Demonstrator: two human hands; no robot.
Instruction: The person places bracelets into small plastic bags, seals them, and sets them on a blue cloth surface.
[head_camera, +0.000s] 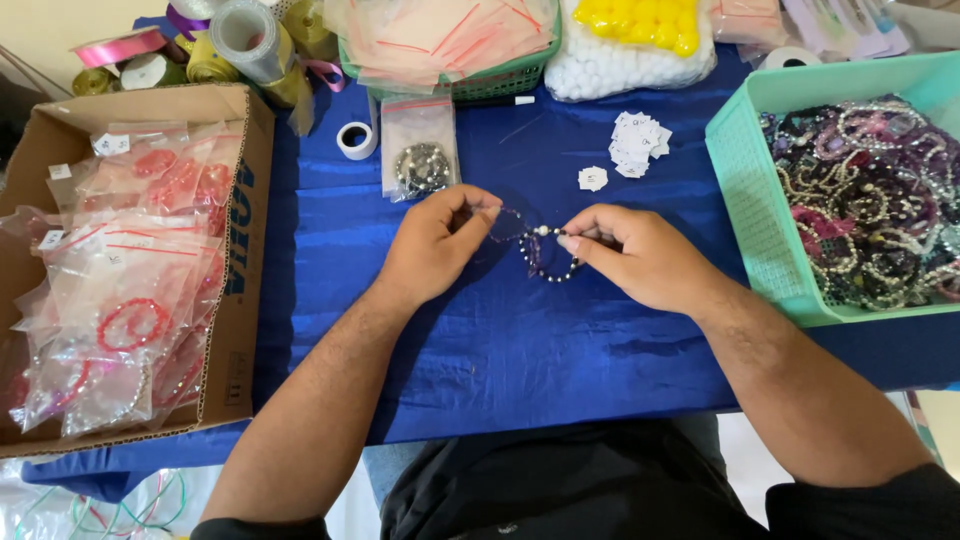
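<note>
Left hand (432, 240) and right hand (640, 255) each pinch one side of a dark beaded bracelet (545, 255), grip pressed together on the strand, stretching it just above the middle of the blue-clothed table (500, 340), likely to check it. Glossy round beads; crinkly bagged bracelets fill the cardboard box (235, 300) left, loose strands the teal mesh basket (745, 200) right.

A glossy, satiny blue cloth (500, 330) is spread smooth with faint creases. The bracelet (545, 255) is made of polished beads — dark ones and a pearly white one. Matt brown cardboard forms the box (240, 250); its bags (130, 290) are of clear, shiny plastic — the basket (745, 190) of matt teal plastic.
</note>
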